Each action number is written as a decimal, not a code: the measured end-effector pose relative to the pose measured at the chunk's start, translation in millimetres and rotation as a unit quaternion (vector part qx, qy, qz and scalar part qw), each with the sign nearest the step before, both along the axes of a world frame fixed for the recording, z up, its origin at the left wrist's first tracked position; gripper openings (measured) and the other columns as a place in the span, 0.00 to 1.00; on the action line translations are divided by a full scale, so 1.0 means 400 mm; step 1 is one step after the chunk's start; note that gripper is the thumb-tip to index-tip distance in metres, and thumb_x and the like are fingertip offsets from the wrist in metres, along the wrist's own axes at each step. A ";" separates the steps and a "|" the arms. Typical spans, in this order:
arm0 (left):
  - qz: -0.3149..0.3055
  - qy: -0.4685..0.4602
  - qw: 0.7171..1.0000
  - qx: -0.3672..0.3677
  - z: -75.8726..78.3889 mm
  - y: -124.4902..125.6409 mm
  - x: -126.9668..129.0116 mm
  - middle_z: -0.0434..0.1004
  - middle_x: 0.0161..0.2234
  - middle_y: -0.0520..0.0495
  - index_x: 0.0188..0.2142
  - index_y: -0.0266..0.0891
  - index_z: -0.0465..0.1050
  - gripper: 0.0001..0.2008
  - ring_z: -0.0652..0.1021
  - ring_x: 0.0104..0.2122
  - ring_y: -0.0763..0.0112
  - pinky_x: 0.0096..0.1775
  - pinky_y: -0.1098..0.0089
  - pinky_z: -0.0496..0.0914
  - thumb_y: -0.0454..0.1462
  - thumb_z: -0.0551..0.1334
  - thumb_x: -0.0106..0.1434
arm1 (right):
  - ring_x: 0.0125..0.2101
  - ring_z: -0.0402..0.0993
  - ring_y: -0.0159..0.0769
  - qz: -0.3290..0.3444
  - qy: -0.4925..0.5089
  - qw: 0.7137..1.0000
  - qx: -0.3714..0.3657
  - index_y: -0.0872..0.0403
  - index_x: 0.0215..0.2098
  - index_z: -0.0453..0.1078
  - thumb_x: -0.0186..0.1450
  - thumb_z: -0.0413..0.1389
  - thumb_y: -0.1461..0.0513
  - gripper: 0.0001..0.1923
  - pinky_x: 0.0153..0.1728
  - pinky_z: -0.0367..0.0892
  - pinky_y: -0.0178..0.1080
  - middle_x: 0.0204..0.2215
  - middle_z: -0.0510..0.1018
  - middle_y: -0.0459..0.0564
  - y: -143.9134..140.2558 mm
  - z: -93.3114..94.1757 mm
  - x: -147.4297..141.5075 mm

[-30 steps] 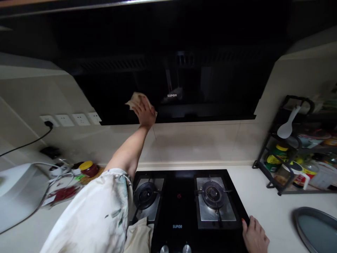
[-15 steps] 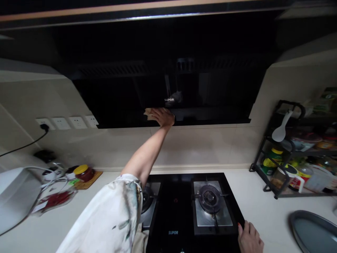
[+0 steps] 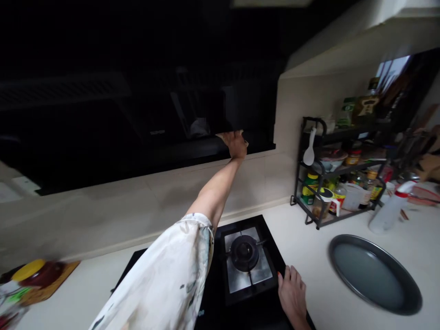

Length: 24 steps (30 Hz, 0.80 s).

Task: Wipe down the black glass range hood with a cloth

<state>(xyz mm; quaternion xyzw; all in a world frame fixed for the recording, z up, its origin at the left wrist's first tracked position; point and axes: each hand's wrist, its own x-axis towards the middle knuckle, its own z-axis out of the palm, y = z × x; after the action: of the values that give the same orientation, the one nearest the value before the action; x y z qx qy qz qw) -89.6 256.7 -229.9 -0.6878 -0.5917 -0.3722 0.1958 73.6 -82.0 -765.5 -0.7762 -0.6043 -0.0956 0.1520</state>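
My left hand (image 3: 237, 145) reaches up and presses a beige cloth (image 3: 225, 136) against the lower front of the black range hood (image 3: 154, 158). Only the cloth's edges stick out around the fingers. Below, my right hand (image 3: 293, 293) rests palm down on the right edge of the black gas stove (image 3: 268, 275), its fingers laid out with nothing in them. One burner (image 3: 244, 253) shows beside it; my left sleeve covers much of the stove's left part.
On the right stand a black spice rack (image 3: 321, 174) with jars, a spray bottle (image 3: 387, 213) and a round grey pan (image 3: 374, 275) holding liquid. A yellow-lidded jar (image 3: 43, 275) sits on a wooden board at the far left. Wall sockets (image 3: 25, 184) are partly in view.
My left hand has slid with the cloth to the right along the hood, past the logo. The view has turned right, and my right hand remains at the stove's edge.
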 end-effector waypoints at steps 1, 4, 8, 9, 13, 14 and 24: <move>-0.008 -0.007 1.000 0.004 -0.003 0.007 0.024 0.71 0.75 0.22 0.77 0.32 0.71 0.29 0.66 0.80 0.37 0.83 0.26 0.46 0.33 0.50 0.81 | 0.67 0.77 0.56 0.000 0.007 1.000 -0.002 0.62 0.68 0.80 0.86 0.47 0.57 0.26 0.62 0.72 0.51 0.68 0.79 0.69 0.000 0.003 -0.005; -0.099 0.045 0.994 -0.006 -0.020 0.013 0.101 0.67 0.79 0.28 0.81 0.38 0.66 0.32 0.63 0.83 0.47 0.85 0.34 0.47 0.33 0.47 0.82 | 0.68 0.76 0.56 0.001 0.021 1.000 0.001 0.62 0.68 0.80 0.86 0.46 0.57 0.27 0.63 0.72 0.52 0.69 0.79 0.69 -0.001 0.008 -0.020; -0.148 0.139 0.979 -0.032 -0.040 0.010 0.179 0.60 0.83 0.27 0.83 0.30 0.60 0.33 0.60 0.84 0.52 0.86 0.46 0.48 0.34 0.47 0.83 | 0.67 0.76 0.56 0.007 0.039 0.999 0.011 0.63 0.68 0.80 0.86 0.45 0.57 0.28 0.62 0.72 0.52 0.68 0.79 0.70 -0.006 0.019 -0.031; -0.135 0.144 0.980 -0.030 -0.040 0.010 0.186 0.58 0.83 0.26 0.83 0.27 0.59 0.33 0.59 0.85 0.51 0.86 0.47 0.47 0.34 0.47 0.83 | 0.67 0.76 0.56 0.010 0.047 0.999 0.010 0.63 0.68 0.80 0.86 0.44 0.57 0.28 0.62 0.72 0.53 0.69 0.78 0.71 -0.008 0.024 -0.032; -0.146 0.188 0.971 -0.039 -0.020 0.001 0.156 0.58 0.83 0.26 0.83 0.24 0.60 0.34 0.59 0.84 0.51 0.86 0.47 0.48 0.33 0.47 0.82 | 0.68 0.76 0.58 0.017 0.079 0.997 -0.001 0.65 0.69 0.79 0.86 0.44 0.58 0.29 0.63 0.72 0.55 0.70 0.77 0.73 -0.013 0.042 -0.030; -0.156 0.201 0.966 -0.046 -0.014 -0.003 0.138 0.60 0.83 0.27 0.82 0.25 0.61 0.34 0.60 0.84 0.50 0.86 0.47 0.48 0.32 0.48 0.81 | 0.68 0.76 0.58 0.018 0.081 0.997 -0.002 0.65 0.69 0.79 0.86 0.44 0.58 0.29 0.64 0.71 0.54 0.70 0.77 0.73 -0.014 0.044 -0.029; 0.013 0.090 0.995 -0.047 0.055 -0.079 -0.131 0.77 0.74 0.34 0.76 0.43 0.75 0.27 0.71 0.77 0.42 0.80 0.33 0.61 0.41 0.54 0.83 | 0.68 0.75 0.56 0.024 0.050 0.998 0.007 0.63 0.68 0.80 0.86 0.45 0.58 0.27 0.63 0.71 0.52 0.69 0.78 0.70 -0.005 0.015 -0.030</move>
<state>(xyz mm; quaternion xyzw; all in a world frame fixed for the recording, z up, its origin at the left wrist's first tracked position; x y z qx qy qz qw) -141.8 225.1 -207.7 -0.7192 -0.5974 -0.2783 0.2200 61.6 -84.2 -759.6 -0.7643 -0.6138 -0.0567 0.1896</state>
